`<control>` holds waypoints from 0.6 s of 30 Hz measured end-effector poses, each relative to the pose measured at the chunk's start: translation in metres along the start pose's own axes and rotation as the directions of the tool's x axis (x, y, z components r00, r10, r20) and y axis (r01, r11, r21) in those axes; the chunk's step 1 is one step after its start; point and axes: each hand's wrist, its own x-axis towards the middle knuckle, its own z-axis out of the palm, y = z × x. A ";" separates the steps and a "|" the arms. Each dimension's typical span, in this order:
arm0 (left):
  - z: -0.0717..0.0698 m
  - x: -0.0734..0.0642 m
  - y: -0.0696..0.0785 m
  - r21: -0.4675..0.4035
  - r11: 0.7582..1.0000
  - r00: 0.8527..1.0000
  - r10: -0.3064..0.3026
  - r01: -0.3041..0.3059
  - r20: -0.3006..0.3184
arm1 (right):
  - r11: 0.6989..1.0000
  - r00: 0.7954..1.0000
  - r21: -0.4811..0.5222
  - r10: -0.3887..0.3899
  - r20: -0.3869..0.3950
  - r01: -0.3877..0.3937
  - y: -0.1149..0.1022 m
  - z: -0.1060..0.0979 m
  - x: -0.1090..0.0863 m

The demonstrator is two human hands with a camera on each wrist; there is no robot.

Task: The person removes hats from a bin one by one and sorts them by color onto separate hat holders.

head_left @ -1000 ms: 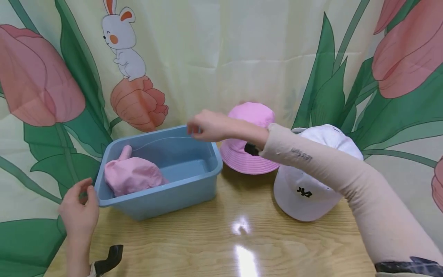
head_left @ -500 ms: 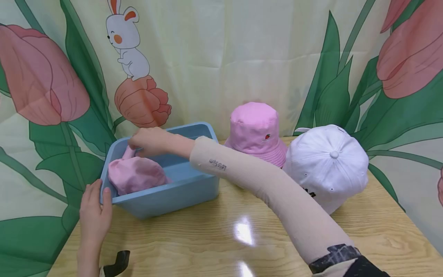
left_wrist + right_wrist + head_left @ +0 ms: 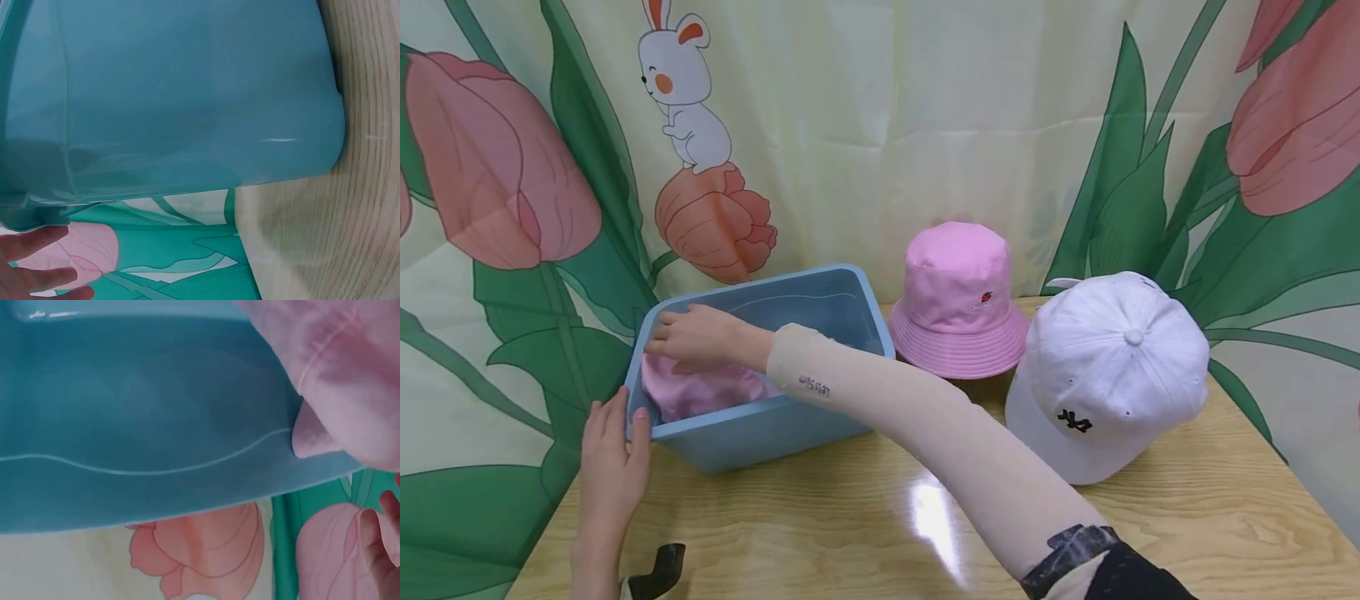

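A crumpled pink cloth hat (image 3: 711,392) lies in the left end of a blue plastic bin (image 3: 790,437). My right hand (image 3: 700,337) reaches into the bin and lies over the hat, hiding its upper part. In the right wrist view, the fingertips (image 3: 375,540) show loosely spread past the pink cloth (image 3: 350,381), close to the bin's rim. My left hand (image 3: 613,458) is at the bin's left end, thumb at the near corner of the rim. Its fingers (image 3: 47,275) look straight and spread in the left wrist view.
Right of the bin stands a pink bucket hat (image 3: 958,292) with a small strawberry emblem. Beside it sits a white baseball cap (image 3: 1112,358) with a black logo. Behind the wooden table (image 3: 820,533) hangs a curtain (image 3: 955,125) printed with tulips and a rabbit.
My right hand has moved left from the bin's far right side to the hat's upright part, then down over the hat. My left hand has moved in against the bin's left end.
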 end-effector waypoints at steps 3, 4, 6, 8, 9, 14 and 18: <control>0.000 -0.002 0.000 0.004 1.000 1.000 -0.013 0.013 -0.003 | 1.000 1.000 -0.008 -0.001 -0.003 0.001 -0.004 0.004 0.001; 0.001 -0.001 0.001 0.004 1.000 1.000 -0.007 0.007 -0.011 | 1.000 1.000 -0.011 -0.002 -0.008 0.002 -0.004 0.005 0.000; 0.002 -0.001 0.001 0.001 1.000 0.999 0.012 -0.012 -0.038 | 1.000 1.000 -0.027 -0.008 -0.022 0.007 -0.005 0.006 -0.002; 0.003 -0.001 0.002 0.000 0.999 0.997 0.036 -0.036 -0.065 | 0.999 1.000 -0.043 -0.011 -0.028 0.010 -0.005 0.007 -0.004; 0.003 -0.001 0.002 -0.003 0.999 0.996 0.052 -0.052 -0.079 | 0.998 0.999 -0.056 -0.014 -0.030 0.012 -0.006 0.008 -0.004; 0.003 -0.001 0.002 0.002 0.997 0.991 0.083 -0.083 -0.106 | 0.997 0.999 -0.072 -0.044 -0.018 0.042 -0.008 0.007 -0.006; 0.002 -0.002 0.002 0.027 0.998 0.994 0.066 -0.064 -0.085 | 0.996 0.998 -0.068 -0.054 -0.012 0.053 -0.005 0.004 -0.009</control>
